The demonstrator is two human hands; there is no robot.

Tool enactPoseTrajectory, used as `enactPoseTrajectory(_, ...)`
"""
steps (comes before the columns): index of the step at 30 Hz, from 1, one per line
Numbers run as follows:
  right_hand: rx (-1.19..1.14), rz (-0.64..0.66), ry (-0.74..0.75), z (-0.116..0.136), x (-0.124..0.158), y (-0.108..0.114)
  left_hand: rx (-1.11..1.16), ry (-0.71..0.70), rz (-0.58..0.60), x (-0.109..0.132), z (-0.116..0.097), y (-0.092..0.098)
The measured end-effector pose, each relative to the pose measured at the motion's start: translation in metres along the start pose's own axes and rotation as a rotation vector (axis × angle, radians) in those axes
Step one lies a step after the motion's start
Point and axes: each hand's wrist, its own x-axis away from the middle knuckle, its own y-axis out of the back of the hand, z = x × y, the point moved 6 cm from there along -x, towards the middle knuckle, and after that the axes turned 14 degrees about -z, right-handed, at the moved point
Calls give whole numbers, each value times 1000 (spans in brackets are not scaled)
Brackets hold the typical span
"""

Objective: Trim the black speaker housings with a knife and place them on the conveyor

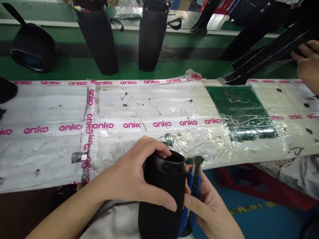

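A black fabric-covered cylindrical speaker shell (159,196) stands nearly upright in front of me, its open rim facing up. My left hand (139,172) is closed around its upper part, with the thumb across the side and the fingertips at the rim. Something small and red shows by those fingertips. My right hand (205,205) grips a blue utility knife (189,202) against the right side of the shell, with its top end pointing up. The right thumb lies near the shell's side. The shell's lower end falls outside the picture.
Two more open speaker shells (99,39) (152,39) stand on the green surface behind, and a speaker (33,48) lies at far left. A black slanted post (269,53) rises at right, near another person's hand (307,63). Tape covers the white worktop (154,103).
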Motion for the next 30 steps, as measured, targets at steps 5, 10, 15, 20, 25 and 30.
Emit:
enactPoseTrajectory(5, -23, 27, -21, 1, -3, 7, 65, -135, -34, -1, -1, -14)
enactPoseTrajectory(10, -22, 73, -43, -2, -5, 10, 174, -213, -13, -2, 3, -27)
enactPoseTrajectory(15, 26, 134, -65, -5, -2, 0, 151, -209, -198, 2, -5, -24)
enactPoseTrajectory(20, 114, 186, -26, -1, 8, -18, -182, 31, -200, 17, -20, 2)
enactPoseTrajectory(25, 829, 131, 983, 51, 28, -37, -421, 3, -198, 24, -21, 18)
enactPoseTrajectory(30, 1302, 97, 1677, 71, 46, -67, -465, 45, -159, 24, -13, 16)
